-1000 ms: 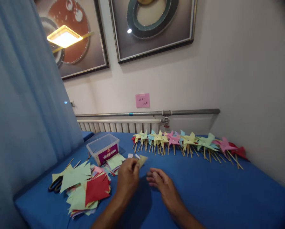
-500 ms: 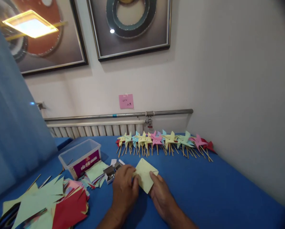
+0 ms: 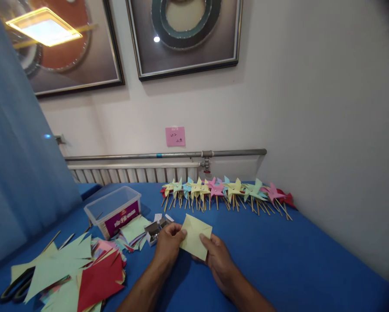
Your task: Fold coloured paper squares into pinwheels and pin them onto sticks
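A pale yellow square of paper [image 3: 196, 236] is held up over the blue table, tilted. My right hand [image 3: 218, 258] grips its right side, thumb on the front face and fingers behind. At its left edge my left hand [image 3: 171, 240] is closed, with thumb and forefinger pinching the paper. Just left of that hand lies a small open box [image 3: 152, 232] with tiny shiny pieces in it, too small to name. Beside the box is a stack of small paper squares [image 3: 135, 229], pale green on top.
Finished paper pinwheels on sticks [image 3: 215, 190] lie in a row along the back. A clear plastic tub [image 3: 114, 208] stands at left. Cut coloured paper sheets [image 3: 101, 277] and black-handled scissors [image 3: 17, 286] lie front left. Pipes [image 3: 181, 154] run along the wall.
My left hand has come to a pinch on the paper's left edge. The paper has turned a little in my hands. The view has shifted slightly.
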Available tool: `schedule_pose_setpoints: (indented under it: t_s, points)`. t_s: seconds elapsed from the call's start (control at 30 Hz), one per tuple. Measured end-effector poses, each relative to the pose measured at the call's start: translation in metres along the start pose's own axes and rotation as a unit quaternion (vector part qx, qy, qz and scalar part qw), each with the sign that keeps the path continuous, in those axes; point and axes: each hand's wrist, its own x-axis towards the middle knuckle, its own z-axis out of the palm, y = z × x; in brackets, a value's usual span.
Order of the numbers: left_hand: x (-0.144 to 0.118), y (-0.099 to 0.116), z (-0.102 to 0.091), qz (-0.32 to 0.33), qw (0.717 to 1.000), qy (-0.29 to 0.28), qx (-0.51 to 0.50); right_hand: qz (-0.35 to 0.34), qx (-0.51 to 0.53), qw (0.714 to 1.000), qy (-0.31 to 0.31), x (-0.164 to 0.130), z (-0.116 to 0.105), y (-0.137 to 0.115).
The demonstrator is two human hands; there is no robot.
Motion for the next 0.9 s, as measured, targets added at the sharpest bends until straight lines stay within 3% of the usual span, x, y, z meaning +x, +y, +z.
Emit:
schedule_pose_setpoints:
  t_s: [0.27, 0.37, 0.47, 0.6, 0.77, 0.9]
  points:
    - [-0.004, 0.002, -0.001, 0.113, 0.986, 0.026, 0.116, 0.023, -0.056, 0.998, 0.016, 0.001, -0.002, 0.006]
    - [-0.008, 0.002, -0.001, 0.226, 0.949, 0.021, 0.22, 0.016, -0.04, 0.999, 0.012, 0.001, -0.001, 0.005]
    - [-0.013, 0.002, 0.0, 0.324, 0.904, -0.02, 0.279, 0.001, -0.016, 1.0, 0.009, 0.002, -0.001, 0.004]
    - [-0.017, 0.001, 0.001, 0.367, 0.866, -0.051, 0.335, -0.011, 0.0, 1.0, 0.006, 0.002, -0.001, 0.004]
    - [-0.018, -0.001, 0.0, 0.409, 0.812, -0.035, 0.414, -0.025, 0.009, 1.0, 0.004, 0.002, 0.002, 0.004]
    - [-0.02, -0.001, 0.001, 0.426, 0.788, -0.02, 0.445, -0.03, 0.01, 0.999, -0.004, 0.003, 0.001, 0.006]
